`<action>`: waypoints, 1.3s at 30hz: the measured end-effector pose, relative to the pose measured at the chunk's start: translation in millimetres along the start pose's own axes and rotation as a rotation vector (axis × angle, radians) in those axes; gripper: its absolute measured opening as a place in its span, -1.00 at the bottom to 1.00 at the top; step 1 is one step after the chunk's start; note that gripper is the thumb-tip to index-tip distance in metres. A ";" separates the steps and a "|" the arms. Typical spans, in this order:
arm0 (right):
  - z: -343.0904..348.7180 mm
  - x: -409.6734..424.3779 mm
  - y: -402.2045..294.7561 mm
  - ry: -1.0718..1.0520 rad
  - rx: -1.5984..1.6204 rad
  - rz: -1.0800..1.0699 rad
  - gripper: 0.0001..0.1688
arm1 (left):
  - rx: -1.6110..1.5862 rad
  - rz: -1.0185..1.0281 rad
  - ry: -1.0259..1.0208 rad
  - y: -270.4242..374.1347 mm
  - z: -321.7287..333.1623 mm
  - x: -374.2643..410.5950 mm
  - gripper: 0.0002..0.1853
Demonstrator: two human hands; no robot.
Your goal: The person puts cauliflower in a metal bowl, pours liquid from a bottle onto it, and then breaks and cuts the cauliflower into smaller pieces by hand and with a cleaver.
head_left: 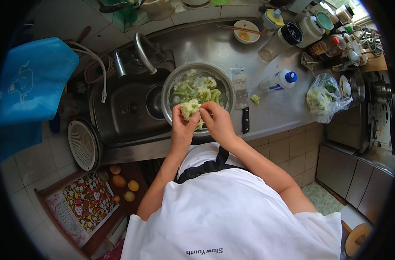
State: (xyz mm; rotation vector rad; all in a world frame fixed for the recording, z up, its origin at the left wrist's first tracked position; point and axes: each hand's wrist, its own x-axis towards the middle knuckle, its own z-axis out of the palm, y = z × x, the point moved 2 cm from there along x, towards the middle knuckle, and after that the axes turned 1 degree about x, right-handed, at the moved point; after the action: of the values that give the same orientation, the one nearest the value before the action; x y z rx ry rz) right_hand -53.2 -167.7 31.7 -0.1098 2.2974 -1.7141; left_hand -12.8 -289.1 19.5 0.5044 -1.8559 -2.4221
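A cauliflower floret (190, 109) is held between my left hand (183, 125) and my right hand (217, 122), over the near rim of a round metal basin (231, 94). The fingers of both hands touch the floret. Inside the basin, several cauliflower florets (204, 92) with pale green stems lie in water with bubbles. Right of the basin a cleaver (245, 120) with a black handle lies flat on the steel counter, its wide blade wet. A small piece of green stem (255, 99) rests beside the blade.
Left of the basin is a steel sink (119, 113) with a curved faucet (143, 53). On the counter to the right are a white bottle with a blue cap (277, 81), a clear plastic bag of cauliflower (325, 97), a bowl with chopsticks (246, 35) and several jars. A white colander (83, 145) stands at the left.
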 end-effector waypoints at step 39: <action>-5.9 -8.8 2.5 -0.137 0.189 0.258 -0.73 | -0.328 -0.310 0.070 -14.4 -30.4 7.2 -0.59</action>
State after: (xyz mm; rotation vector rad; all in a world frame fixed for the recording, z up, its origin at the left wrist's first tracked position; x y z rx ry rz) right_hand -46.1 -159.6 32.4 0.0994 1.9467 -1.7207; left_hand -8.8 -315.1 -2.7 0.8897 -1.3980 -2.7845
